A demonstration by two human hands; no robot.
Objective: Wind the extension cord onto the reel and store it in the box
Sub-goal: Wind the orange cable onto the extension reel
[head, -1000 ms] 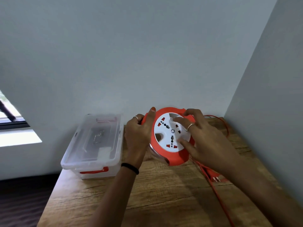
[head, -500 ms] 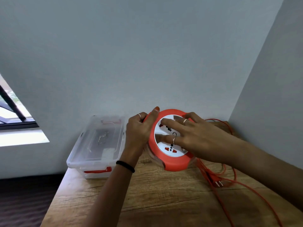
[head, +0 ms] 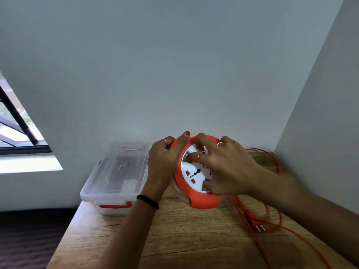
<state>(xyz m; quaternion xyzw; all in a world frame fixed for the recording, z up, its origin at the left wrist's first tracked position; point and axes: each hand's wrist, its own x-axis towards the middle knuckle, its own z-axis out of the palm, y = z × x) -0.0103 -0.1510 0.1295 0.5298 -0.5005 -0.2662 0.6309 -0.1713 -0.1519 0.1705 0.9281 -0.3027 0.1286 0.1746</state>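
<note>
While the left hand is gripping the orange reel by its rim, holding it tilted on the wooden table, the right hand is pressing curled fingers into its white socket face. The cord is lying loose to the right (plug included), the lidded clear box sitting just left.

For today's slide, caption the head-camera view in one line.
Left hand steadies the reel while right hand turns its face; loose cord lies beside it, box closed.
</note>
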